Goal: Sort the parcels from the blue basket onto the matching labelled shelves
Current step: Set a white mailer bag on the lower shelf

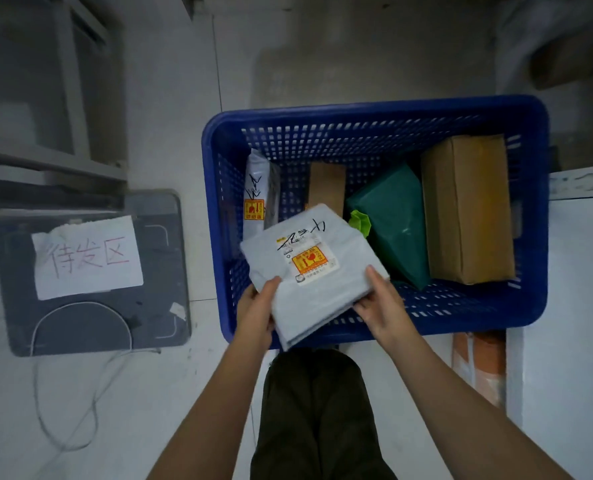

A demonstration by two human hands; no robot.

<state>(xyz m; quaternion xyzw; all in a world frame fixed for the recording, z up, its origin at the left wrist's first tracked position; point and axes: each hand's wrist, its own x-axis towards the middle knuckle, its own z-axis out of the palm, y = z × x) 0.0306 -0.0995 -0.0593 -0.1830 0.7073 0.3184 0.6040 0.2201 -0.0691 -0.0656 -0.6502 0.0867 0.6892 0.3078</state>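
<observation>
A blue basket (537,216) stands on the floor in front of me. Both hands hold a flat grey parcel (309,299) above its near edge; the parcel bears an orange-and-white label and black handwriting. My left hand (258,311) grips its left side, thumb on top. My right hand (381,304) grips its right side. Inside the basket lie another grey parcel (257,188) upright at the left wall, a small brown box (326,187), a green wrapped parcel (395,223) and a large brown box (468,209).
To the left, a dark flat scale (160,271) carries a white paper sign (87,256) with handwritten characters; a white cable (66,403) trails from it. Grey shelving (46,98) stands at the far left. A white shelf surface (575,306) lies at the right, an orange-white bag (478,368) beside it.
</observation>
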